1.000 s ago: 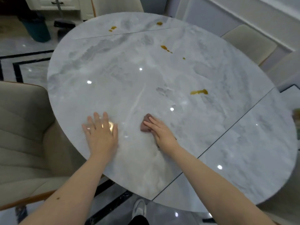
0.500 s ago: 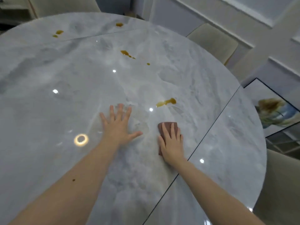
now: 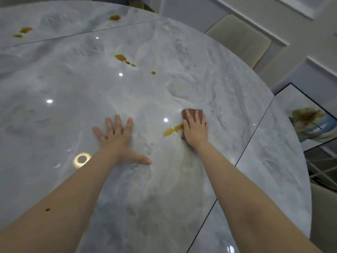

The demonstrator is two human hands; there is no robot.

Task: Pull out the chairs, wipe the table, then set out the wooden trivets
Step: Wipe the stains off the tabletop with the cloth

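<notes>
A round grey marble table (image 3: 54, 125) fills the view. My right hand (image 3: 196, 128) presses flat on a brown cloth (image 3: 191, 112), at the right end of a yellow-brown spill (image 3: 170, 131). Most of the cloth is hidden under my palm. My left hand (image 3: 116, 137) lies flat on the tabletop with fingers spread, holding nothing. More yellow-brown stains sit farther off: one (image 3: 123, 59) in the middle, a small drop (image 3: 153, 72) beside it, and others (image 3: 114, 17) (image 3: 25, 30) near the far edge. No trivets are in view.
A cream upholstered chair (image 3: 238, 39) stands beyond the table's far right edge, near a white panelled wall. A framed picture (image 3: 310, 117) leans on the floor at right. Another cream chair (image 3: 324, 216) shows at the lower right. Dark seams cross the tabletop.
My right hand has slid the cloth forward and to the right, up to the nearest spill. My left hand has moved forward across the table. The camera has leaned further over the table.
</notes>
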